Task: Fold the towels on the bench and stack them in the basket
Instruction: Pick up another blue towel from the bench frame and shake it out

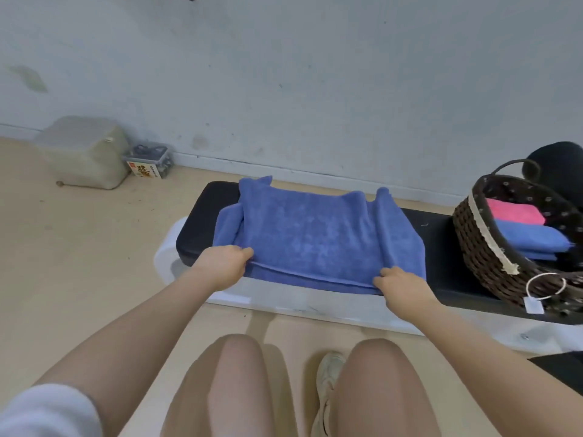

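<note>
A blue towel (310,234) lies spread across the black bench (441,247), folded over so its upper layer ends just short of the near edge, where both hands meet it. The left hand (222,264) pinches the near left corner of that layer with curled fingers, and the right hand (399,285) grips the near right corner the same way, the towel stretching away from both toward the wall. The basket (485,247) stands on the bench's right end, well apart from the hands, holding a folded pink towel (514,212) and folded blue ones (533,238).
</note>
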The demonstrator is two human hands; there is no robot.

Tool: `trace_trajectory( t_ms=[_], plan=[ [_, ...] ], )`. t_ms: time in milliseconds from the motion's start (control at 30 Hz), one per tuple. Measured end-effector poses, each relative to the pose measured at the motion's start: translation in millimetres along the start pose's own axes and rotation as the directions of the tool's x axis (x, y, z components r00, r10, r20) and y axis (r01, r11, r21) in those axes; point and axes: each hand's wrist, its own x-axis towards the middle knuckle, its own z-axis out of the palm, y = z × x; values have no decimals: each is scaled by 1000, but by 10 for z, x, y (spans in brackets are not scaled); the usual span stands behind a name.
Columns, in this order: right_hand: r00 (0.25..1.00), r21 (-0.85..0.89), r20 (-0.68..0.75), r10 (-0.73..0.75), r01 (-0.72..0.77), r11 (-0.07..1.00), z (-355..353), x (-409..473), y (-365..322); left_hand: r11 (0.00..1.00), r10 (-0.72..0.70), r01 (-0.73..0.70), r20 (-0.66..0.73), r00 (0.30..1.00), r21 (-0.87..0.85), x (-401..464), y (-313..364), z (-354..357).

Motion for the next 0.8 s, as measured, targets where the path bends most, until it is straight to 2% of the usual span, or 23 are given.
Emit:
trace_trajectory(
  t_ms=[100, 200, 300, 400, 467, 567, 667, 733, 800],
  plan=[
    [994, 78, 89, 59, -66, 995, -28, 119, -117, 976, -70, 72, 18, 997, -206, -35, -35, 101],
    [993, 255, -28, 112, -102, 962, -293, 285, -298, 919, -79, 74, 5, 997, -388, -59, -39, 59],
    [973, 464, -217, 82, 29, 885, -675, 611, -580, 885, -184, 91, -164, 969, -457, 21, -124, -87],
    [965, 560, -264, 8, 147, 815, -953, 1117, -955, 826, -300, 127, -238, 924, -548, 253, -345, -183],
    [969, 603, -246, -22, 171, 779, -1065, 1480, -1185, 781, -342, 157, -204, 917, -604, 419, -488, -204],
    [971, 667, -238, -19, 178, 723, -1189, 1932, -1446, 658, -364, 217, -52, 930, -721, 620, -633, -166],
    [979, 755, -203, 6, 153, 638, -1277, 2243, -1573, 662, -297, 178, -37, 954, -728, 739, -686, -125],
    [986, 715, -154, -63, 155, 682, -1284, 2353, -1601, 639, -291, 159, -45, 956, -753, 770, -703, -90],
    [985, 651, -138, -99, 166, 741, -1240, 2433, -1588, 541, -293, 113, -61, 954, -833, 733, -721, -90]
  ],
)
